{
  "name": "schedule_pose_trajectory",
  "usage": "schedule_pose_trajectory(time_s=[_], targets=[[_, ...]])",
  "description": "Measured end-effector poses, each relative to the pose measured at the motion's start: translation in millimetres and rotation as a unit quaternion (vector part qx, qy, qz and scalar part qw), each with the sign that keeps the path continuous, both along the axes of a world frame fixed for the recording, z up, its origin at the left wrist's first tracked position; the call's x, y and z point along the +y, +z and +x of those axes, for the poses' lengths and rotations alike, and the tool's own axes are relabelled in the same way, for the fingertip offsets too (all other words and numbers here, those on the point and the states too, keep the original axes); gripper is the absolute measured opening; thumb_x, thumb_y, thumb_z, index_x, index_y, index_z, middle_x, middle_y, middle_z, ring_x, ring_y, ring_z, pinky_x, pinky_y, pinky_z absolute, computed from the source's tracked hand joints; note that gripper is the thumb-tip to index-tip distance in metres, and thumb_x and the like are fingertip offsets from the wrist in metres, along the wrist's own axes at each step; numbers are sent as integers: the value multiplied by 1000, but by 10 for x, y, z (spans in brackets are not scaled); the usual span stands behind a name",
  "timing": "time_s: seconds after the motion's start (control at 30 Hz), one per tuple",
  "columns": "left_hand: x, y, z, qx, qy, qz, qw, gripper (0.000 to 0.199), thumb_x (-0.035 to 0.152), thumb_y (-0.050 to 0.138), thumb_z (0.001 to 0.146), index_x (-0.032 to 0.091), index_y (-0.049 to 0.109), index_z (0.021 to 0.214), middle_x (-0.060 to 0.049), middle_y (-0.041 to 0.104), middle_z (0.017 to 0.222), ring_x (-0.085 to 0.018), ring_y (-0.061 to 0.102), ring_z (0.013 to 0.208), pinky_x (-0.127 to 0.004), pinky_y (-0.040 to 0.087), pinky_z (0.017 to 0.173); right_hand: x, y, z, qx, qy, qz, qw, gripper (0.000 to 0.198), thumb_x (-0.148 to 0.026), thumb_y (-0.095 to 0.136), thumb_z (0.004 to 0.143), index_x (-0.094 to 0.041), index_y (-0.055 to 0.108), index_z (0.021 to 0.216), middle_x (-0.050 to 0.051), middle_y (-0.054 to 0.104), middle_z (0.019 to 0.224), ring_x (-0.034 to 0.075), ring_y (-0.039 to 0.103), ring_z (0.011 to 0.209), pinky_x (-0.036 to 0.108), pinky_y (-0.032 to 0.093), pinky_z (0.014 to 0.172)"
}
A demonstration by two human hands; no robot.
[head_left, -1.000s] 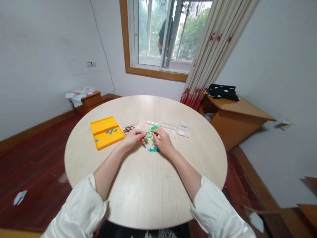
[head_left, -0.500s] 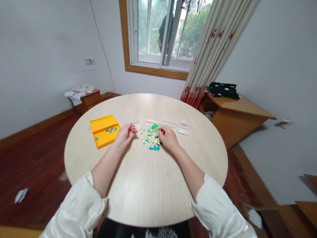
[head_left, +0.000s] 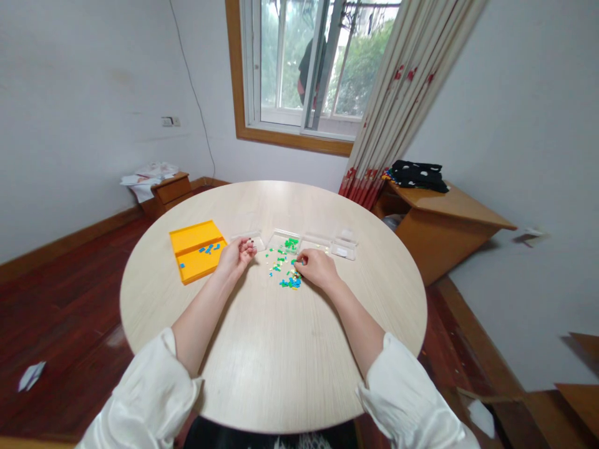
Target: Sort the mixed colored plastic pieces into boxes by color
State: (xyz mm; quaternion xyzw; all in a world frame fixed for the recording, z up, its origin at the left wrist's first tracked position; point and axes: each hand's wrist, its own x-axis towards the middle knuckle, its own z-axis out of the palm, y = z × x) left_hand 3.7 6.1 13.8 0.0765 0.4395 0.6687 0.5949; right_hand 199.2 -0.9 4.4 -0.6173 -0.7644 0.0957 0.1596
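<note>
My left hand [head_left: 236, 257] hovers just above the table with its fingers curled in. Whatever lies between its fingertips is too small to make out. Beyond those fingers is a clear plastic tray [head_left: 258, 241]. My right hand [head_left: 319, 267] is lowered over scattered small toy bricks, thumb and fingers pinched together; what they grip, if anything, is hidden. Blue bricks [head_left: 291, 283] lie in a cluster near its fingertips, with green, white and yellow ones around. Green bricks [head_left: 291, 244] fill part of a middle clear tray [head_left: 283, 231].
An open yellow case [head_left: 194, 240] holding several blue pieces [head_left: 209, 248] sits left of my left hand. Two more clear containers stand behind my right hand, including a small box [head_left: 344, 249]. All rest on a round wooden table [head_left: 276, 349]. Beyond it are a window and a curtain [head_left: 397, 93].
My right hand has dropped slightly toward me and left, its fingertips now lower over the bricks. My left hand stays almost in place, fingers curled. The view has shifted slightly.
</note>
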Motion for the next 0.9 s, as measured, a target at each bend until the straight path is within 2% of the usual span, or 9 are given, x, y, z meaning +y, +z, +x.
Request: schedule_pose_trajectory(time_s=[0.4, 0.73, 0.9], targets=[[5, -9, -1, 3, -11, 0, 1000, 25, 6, 38, 82, 12, 51, 62, -1, 49, 43, -7, 43, 37, -16, 44, 41, -18, -9, -34, 11, -9, -35, 999, 20, -25, 53, 78, -21, 71, 88, 5, 70, 88, 18, 61, 83, 24, 37, 63], [5, -27, -16, 12, -16, 8, 1000, 21, 5, 41, 79, 12, 51, 62, -1, 50, 43, -7, 43, 36, -16, 44, 42, 18, -85, -40, 58, 23, -14, 998, 13, -14, 53, 73, -18, 63, 79, 3, 67, 79, 15, 58, 73, 23, 32, 58], [3, -28, -17, 15, -20, 10, 1000, 24, 4, 39, 80, 13, 51, 61, -1, 49, 43, -6, 43, 36, -16, 43, 41, 45, -133, -39, 78, 39, 38, 995, 9, -11, 54, 71, -16, 62, 72, 5, 66, 79, 16, 57, 77, 24, 36, 65]])
